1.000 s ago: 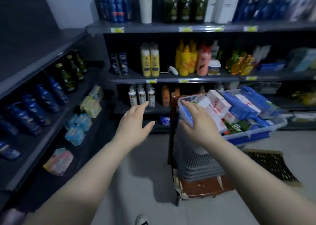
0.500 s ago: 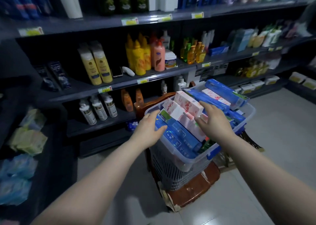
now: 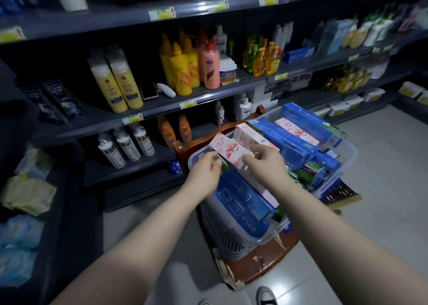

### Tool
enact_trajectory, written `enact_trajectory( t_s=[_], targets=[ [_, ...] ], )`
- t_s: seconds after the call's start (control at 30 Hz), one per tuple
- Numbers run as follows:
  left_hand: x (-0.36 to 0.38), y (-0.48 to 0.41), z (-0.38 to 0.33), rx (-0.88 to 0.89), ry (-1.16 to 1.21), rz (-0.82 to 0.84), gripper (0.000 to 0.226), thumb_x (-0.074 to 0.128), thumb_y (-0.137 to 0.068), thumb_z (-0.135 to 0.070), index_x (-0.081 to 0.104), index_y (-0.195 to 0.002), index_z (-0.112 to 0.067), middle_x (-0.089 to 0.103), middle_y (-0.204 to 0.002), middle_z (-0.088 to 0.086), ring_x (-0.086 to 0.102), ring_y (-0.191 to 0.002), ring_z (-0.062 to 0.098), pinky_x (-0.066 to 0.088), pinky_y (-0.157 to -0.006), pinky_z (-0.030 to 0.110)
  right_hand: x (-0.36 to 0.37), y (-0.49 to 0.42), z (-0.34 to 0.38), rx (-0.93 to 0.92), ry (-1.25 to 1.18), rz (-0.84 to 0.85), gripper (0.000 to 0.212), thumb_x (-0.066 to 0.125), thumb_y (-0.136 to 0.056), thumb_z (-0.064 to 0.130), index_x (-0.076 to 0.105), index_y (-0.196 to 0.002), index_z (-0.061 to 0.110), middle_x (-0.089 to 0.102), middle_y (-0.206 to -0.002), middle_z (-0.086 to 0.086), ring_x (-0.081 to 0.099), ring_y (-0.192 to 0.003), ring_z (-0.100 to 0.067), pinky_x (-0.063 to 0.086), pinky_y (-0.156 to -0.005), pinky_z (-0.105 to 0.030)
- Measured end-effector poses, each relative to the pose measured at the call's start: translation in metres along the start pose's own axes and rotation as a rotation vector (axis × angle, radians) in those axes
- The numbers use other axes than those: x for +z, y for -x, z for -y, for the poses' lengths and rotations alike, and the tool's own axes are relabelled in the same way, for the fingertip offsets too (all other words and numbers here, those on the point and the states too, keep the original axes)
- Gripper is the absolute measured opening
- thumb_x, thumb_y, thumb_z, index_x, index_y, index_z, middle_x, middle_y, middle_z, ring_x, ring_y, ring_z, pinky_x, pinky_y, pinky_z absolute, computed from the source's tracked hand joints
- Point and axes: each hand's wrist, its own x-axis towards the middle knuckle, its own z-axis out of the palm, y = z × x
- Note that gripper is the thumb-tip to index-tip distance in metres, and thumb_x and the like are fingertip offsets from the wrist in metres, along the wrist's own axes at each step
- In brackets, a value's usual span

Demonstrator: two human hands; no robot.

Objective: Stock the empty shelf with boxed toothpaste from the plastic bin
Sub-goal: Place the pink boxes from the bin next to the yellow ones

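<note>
Starting near: two shoe tips (image 3: 266,295) at the bottom edge on the tiled floor (image 3: 370,247). Just beyond them is a worn wooden chair (image 3: 254,267) with a grey slatted basket (image 3: 227,235) on its seat. The clear plastic bin (image 3: 342,165) sits on top of the basket, tilted, with its near end lower.

The bin is packed with toothpaste boxes. A big blue box (image 3: 238,203) lies at the near end, green boxes (image 3: 308,172) along the right side, and long blue boxes (image 3: 308,121) with more pink ones at the far end.

Both forearms reach in from the near edge and both hands are over the bin. The right hand (image 3: 266,165) pinches a pink toothpaste box (image 3: 229,152) with a mushroom print, thumb under and fingers (image 3: 254,148) on top; its far end is raised above the pile. The left hand (image 3: 203,172) is at the bin's left rim, just beside that box. Its fingers are curled tight against a bit of green packaging; cannot tell what they grip.

To the right of the chair a brush head (image 3: 340,193) lies on the floor.

The far shelves (image 3: 208,96) carry white pump bottles (image 3: 125,145) low down. One level up are yellow bottles (image 3: 115,80), a phone (image 3: 149,90) and a pink bottle (image 3: 212,66). On the near left, a side shelf holds soft packs (image 3: 27,193).
</note>
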Motion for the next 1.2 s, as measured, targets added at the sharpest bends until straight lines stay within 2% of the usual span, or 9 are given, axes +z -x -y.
enact_trajectory(
  t_s=[0.17, 0.27, 0.37, 0.6, 0.73, 0.83, 0.93, 1.03, 1.2],
  targets=[
    [0.027, -0.001, -0.037, -0.222, 0.787, -0.031, 0.031, 0.054, -0.095, -0.019, 0.045, -0.125, -0.017, 0.065, -0.115, 0.005, 0.065, -0.102, 0.023, 0.055, -0.087, 0.045, -0.028, 0.002, -0.016, -0.231, -0.056, 0.181, 0.028, 0.06, -0.088, 0.03, 0.063, -0.115, 0.023, 0.063, -0.099, 0.007, 0.056, -0.087, -0.01, 0.045, -0.08, -0.032],
    [0.024, -0.006, -0.039, -0.156, 0.582, -0.261, 0.029, 0.062, -0.091, -0.019, 0.048, -0.116, -0.018, 0.066, -0.107, -0.002, 0.065, -0.098, 0.019, 0.053, -0.09, 0.047, -0.044, -0.021, -0.023, -0.379, 0.432, 0.046, 0.045, 0.046, -0.091, 0.047, 0.052, -0.13, 0.024, 0.054, -0.12, 0.002, 0.045, -0.111, -0.021, 0.035, -0.094, -0.041],
    [0.017, -0.001, -0.039, -0.116, 0.407, -0.362, 0.034, 0.065, -0.089, -0.02, 0.045, -0.115, -0.025, 0.062, -0.104, -0.008, 0.062, -0.094, 0.01, 0.053, -0.089, 0.04, -0.045, -0.051, -0.028, -0.449, 0.856, -0.032, 0.044, 0.043, -0.093, 0.034, 0.043, -0.134, 0.016, 0.05, -0.128, -0.005, 0.041, -0.116, -0.029, 0.031, -0.092, -0.041],
    [0.022, 0.022, -0.036, -0.135, 0.347, -0.486, 0.045, 0.066, -0.087, -0.016, 0.038, -0.12, -0.025, 0.062, -0.117, -0.001, 0.062, -0.104, 0.017, 0.053, -0.089, 0.045, -0.026, -0.068, -0.034, -0.505, 1.01, 0.039, 0.039, 0.042, -0.087, 0.013, 0.042, -0.126, 0.006, 0.053, -0.122, -0.014, 0.048, -0.11, -0.032, 0.038, -0.087, -0.039],
    [0.022, 0.038, -0.038, -0.158, 0.371, -0.561, 0.037, 0.064, -0.089, -0.014, 0.038, -0.113, -0.027, 0.062, -0.119, 0.001, 0.063, -0.104, 0.019, 0.053, -0.088, 0.045, -0.03, -0.067, -0.029, -0.55, 0.869, 0.06, 0.048, 0.049, -0.087, 0.013, 0.036, -0.132, 0.005, 0.048, -0.124, -0.015, 0.051, -0.105, -0.033, 0.041, -0.076, -0.037],
    [0.012, 0.054, -0.039, -0.144, 0.401, -0.629, 0.034, 0.062, -0.09, -0.011, 0.04, -0.111, -0.025, 0.064, -0.115, 0.0, 0.065, -0.1, 0.019, 0.055, -0.076, 0.032, -0.035, -0.06, -0.011, -0.655, 0.533, 0.088, 0.052, 0.052, -0.09, 0.018, 0.035, -0.139, 0.008, 0.046, -0.123, -0.013, 0.053, -0.1, -0.034, 0.041, -0.074, -0.037],
    [-0.009, 0.078, -0.037, -0.148, 0.447, -0.692, 0.032, 0.061, -0.089, -0.005, 0.043, -0.11, -0.022, 0.065, -0.113, 0.002, 0.065, -0.098, 0.018, 0.056, -0.077, 0.037, -0.032, -0.047, 0.019, -0.584, 0.073, 0.324, 0.046, 0.055, -0.093, 0.019, 0.043, -0.137, 0.015, 0.047, -0.118, -0.005, 0.053, -0.103, -0.022, 0.044, -0.086, -0.034],
    [-0.035, 0.11, -0.031, -0.17, 0.504, -0.737, 0.031, 0.059, -0.09, -0.002, 0.044, -0.114, -0.016, 0.067, -0.112, 0.006, 0.066, -0.097, 0.017, 0.053, -0.086, 0.04, -0.019, -0.027, 0.046, -0.402, -0.357, 0.619, 0.036, 0.058, -0.09, 0.006, 0.052, -0.123, 0.02, 0.06, -0.11, -0.003, 0.062, -0.093, -0.019, 0.056, -0.077, -0.038],
    [-0.083, 0.19, -0.019, -0.212, 0.534, -0.852, 0.023, 0.05, -0.097, -0.013, 0.043, -0.118, -0.017, 0.065, -0.105, -0.002, 0.065, -0.087, 0.006, 0.052, -0.076, 0.03, 0.025, 0.024, 0.091, -0.463, -0.476, 0.9, 0.035, 0.062, -0.085, -0.001, 0.054, -0.108, 0.025, 0.063, -0.102, -0.001, 0.062, -0.093, -0.018, 0.054, -0.082, -0.038]
  ],
)
